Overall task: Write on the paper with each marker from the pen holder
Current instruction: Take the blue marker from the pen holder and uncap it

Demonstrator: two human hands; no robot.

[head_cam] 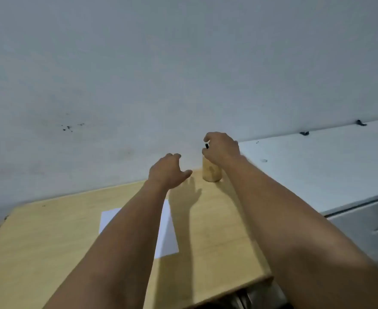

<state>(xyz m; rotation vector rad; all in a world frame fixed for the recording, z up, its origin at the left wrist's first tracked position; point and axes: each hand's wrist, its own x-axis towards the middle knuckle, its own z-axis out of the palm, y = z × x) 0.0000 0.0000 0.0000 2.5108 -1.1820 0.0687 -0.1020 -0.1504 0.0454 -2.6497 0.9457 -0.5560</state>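
Observation:
A tan cylindrical pen holder (211, 172) stands at the far right corner of the wooden table (50, 237), against the wall. My right hand (222, 148) hovers over its top, fingers curled around the black tip of a marker (206, 145); the rest of the marker is hidden by the hand. My left hand (168, 171) floats just left of the holder with fingers loosely spread and nothing in it. A white sheet of paper (167, 230) lies in the middle of the table, partly covered by my left forearm.
A pale wall rises right behind the table. A white cabinet surface (317, 170) adjoins the table on the right, with a drawer front below it. The table's near edge drops off at the bottom right.

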